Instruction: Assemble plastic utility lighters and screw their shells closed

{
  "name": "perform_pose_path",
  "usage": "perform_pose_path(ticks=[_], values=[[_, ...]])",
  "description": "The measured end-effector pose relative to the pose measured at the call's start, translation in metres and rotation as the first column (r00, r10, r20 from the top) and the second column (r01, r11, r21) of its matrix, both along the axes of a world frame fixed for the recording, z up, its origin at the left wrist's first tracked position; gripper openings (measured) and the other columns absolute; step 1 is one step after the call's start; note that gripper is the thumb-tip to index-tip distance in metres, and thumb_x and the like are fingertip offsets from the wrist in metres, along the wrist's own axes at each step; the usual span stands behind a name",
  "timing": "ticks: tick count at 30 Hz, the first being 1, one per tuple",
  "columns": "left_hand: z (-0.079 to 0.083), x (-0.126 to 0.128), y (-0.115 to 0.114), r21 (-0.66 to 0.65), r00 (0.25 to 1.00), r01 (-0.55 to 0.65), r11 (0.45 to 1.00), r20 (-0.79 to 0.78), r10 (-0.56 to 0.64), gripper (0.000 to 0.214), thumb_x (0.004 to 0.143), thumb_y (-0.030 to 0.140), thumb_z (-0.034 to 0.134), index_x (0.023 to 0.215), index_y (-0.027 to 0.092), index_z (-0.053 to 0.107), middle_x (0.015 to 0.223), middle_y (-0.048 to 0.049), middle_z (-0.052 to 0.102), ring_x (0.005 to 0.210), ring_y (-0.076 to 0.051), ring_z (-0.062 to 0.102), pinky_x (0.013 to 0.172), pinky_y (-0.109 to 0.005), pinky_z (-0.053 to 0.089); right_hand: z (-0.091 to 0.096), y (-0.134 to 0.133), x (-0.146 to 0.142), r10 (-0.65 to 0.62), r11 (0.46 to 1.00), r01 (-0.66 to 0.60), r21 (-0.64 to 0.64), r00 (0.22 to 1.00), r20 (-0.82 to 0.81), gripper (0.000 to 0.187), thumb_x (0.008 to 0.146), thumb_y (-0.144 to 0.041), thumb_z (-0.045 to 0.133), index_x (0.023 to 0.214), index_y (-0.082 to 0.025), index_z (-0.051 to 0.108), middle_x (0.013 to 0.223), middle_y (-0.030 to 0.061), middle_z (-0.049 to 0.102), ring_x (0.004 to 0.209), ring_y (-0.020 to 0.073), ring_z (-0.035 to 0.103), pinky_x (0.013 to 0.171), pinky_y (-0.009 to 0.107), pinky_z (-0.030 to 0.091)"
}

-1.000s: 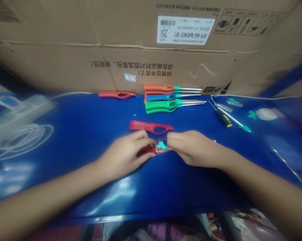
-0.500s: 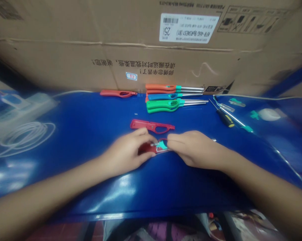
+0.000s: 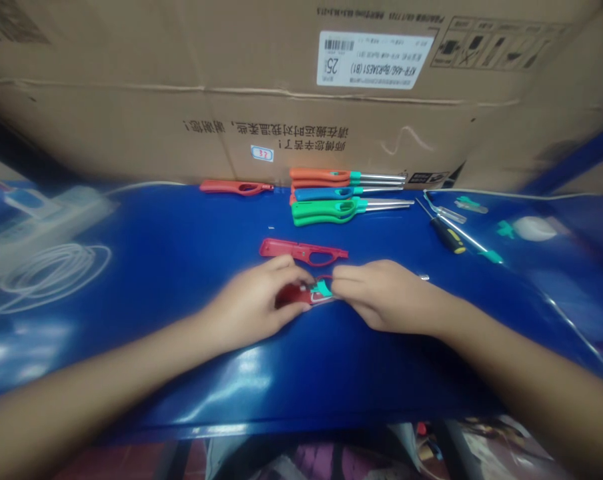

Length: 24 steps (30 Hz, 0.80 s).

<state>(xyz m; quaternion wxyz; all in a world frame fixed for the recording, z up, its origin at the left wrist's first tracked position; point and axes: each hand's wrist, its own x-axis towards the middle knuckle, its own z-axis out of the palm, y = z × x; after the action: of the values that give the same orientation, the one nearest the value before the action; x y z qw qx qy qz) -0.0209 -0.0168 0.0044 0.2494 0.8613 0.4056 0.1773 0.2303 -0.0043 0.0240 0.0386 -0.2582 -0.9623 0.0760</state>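
Note:
My left hand [image 3: 255, 302] and my right hand [image 3: 381, 293] meet at the middle of the blue table [image 3: 181, 267]. Both are closed on a red lighter half-shell [image 3: 301, 295] that lies on the table, with a small teal trigger part [image 3: 323, 288] showing between the fingertips. Most of that shell is hidden under my fingers. Just behind my hands lies a second red half-shell [image 3: 304, 251], untouched.
A stack of finished orange, blue and green lighters [image 3: 341, 195] lies at the back, and a lone red shell [image 3: 236, 187] to its left. A screwdriver [image 3: 446, 233] and small teal parts [image 3: 491, 256] lie at right. A white cable coil [image 3: 46, 270] is at left. A cardboard box [image 3: 281, 87] walls the back.
Almost nothing: my fingers shifted slightly on the red shell and the teal part is a little more covered.

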Motion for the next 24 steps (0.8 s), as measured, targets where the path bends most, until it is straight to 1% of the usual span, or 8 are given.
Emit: perform_pose_path(ticks=[3,6,9,11,15,20,22,24], values=[[0.001,-0.001,-0.002,0.077,0.999,0.033,0.996,-0.04,-0.03,0.031,0.094,0.026,0.063,0.125,0.025,0.06,0.111,-0.0029,0.063,0.095,-0.018,0.064,0.079,-0.029,0.052,0.001,-0.001,-0.001,-0.003,1.0,0.002,0.029,0.999,0.04,0.019,0.092,-0.009,0.046,0.093,-0.018,0.063,0.091,0.0035,0.064,0.065,0.0146,0.048,0.058,0.029,0.028],[0.003,-0.001,-0.006,0.186,0.982,0.096,0.978,-0.18,-0.063,0.039,0.1,0.03,0.054,0.139,0.029,0.053,0.106,-0.0032,0.061,0.086,-0.017,0.063,0.071,-0.029,0.052,0.003,-0.003,-0.002,-0.008,0.998,0.002,0.062,0.997,0.083,0.017,0.091,-0.009,0.049,0.095,-0.017,0.063,0.093,0.0042,0.064,0.064,0.0148,0.048,0.058,0.03,0.026],[0.006,0.002,-0.009,0.286,0.927,0.197,0.938,-0.365,-0.083,0.036,0.105,0.033,0.041,0.137,0.027,0.057,0.099,-0.0044,0.058,0.075,-0.017,0.059,0.062,-0.029,0.05,0.005,-0.005,-0.003,-0.012,0.997,0.004,0.072,0.993,0.118,0.017,0.09,-0.009,0.049,0.096,-0.017,0.063,0.093,0.0043,0.064,0.063,0.0148,0.048,0.057,0.03,0.026],[0.008,0.003,-0.01,0.342,0.895,0.247,0.907,-0.439,-0.079,0.038,0.106,0.032,0.037,0.136,0.025,0.058,0.096,-0.0057,0.057,0.072,-0.018,0.056,0.058,-0.029,0.048,0.006,-0.007,-0.003,-0.015,0.998,0.008,0.064,0.993,0.119,0.017,0.091,-0.009,0.049,0.096,-0.017,0.063,0.091,0.0042,0.063,0.063,0.0149,0.048,0.057,0.03,0.026],[0.009,0.004,-0.012,0.39,0.874,0.287,0.875,-0.481,-0.072,0.039,0.105,0.028,0.04,0.141,0.023,0.054,0.096,-0.0071,0.057,0.073,-0.018,0.054,0.057,-0.028,0.048,0.008,-0.007,-0.002,-0.027,1.0,0.026,0.012,0.995,0.091,0.017,0.094,-0.012,0.046,0.093,-0.016,0.063,0.089,0.0045,0.062,0.065,0.015,0.05,0.057,0.03,0.03],[0.008,0.003,-0.011,0.39,0.87,0.292,0.873,-0.488,-0.072,0.04,0.105,0.029,0.039,0.142,0.023,0.054,0.097,-0.0073,0.058,0.074,-0.018,0.056,0.06,-0.029,0.049,0.007,-0.003,0.003,-0.042,0.999,0.041,0.028,0.999,0.025,0.022,0.099,-0.019,0.045,0.093,-0.017,0.066,0.091,0.0042,0.064,0.071,0.0147,0.055,0.06,0.028,0.034],[0.008,0.003,-0.01,0.383,0.877,0.283,0.879,-0.475,-0.076,0.039,0.105,0.03,0.039,0.141,0.023,0.055,0.097,-0.0071,0.059,0.076,-0.019,0.057,0.062,-0.03,0.051,0.008,0.001,0.007,-0.096,0.992,0.098,0.081,0.995,-0.023,0.022,0.1,-0.021,0.045,0.097,-0.018,0.067,0.092,0.004,0.066,0.073,0.0151,0.058,0.06,0.028,0.035],[0.009,0.003,-0.01,0.374,0.886,0.271,0.887,-0.458,-0.077,0.038,0.105,0.03,0.039,0.138,0.023,0.057,0.097,-0.0064,0.059,0.077,-0.019,0.058,0.063,-0.031,0.052,0.009,0.008,0.013,-0.206,0.965,0.218,0.149,0.974,-0.096,0.023,0.1,-0.022,0.046,0.098,-0.019,0.068,0.092,0.0042,0.068,0.076,0.0163,0.061,0.061,0.028,0.036]])
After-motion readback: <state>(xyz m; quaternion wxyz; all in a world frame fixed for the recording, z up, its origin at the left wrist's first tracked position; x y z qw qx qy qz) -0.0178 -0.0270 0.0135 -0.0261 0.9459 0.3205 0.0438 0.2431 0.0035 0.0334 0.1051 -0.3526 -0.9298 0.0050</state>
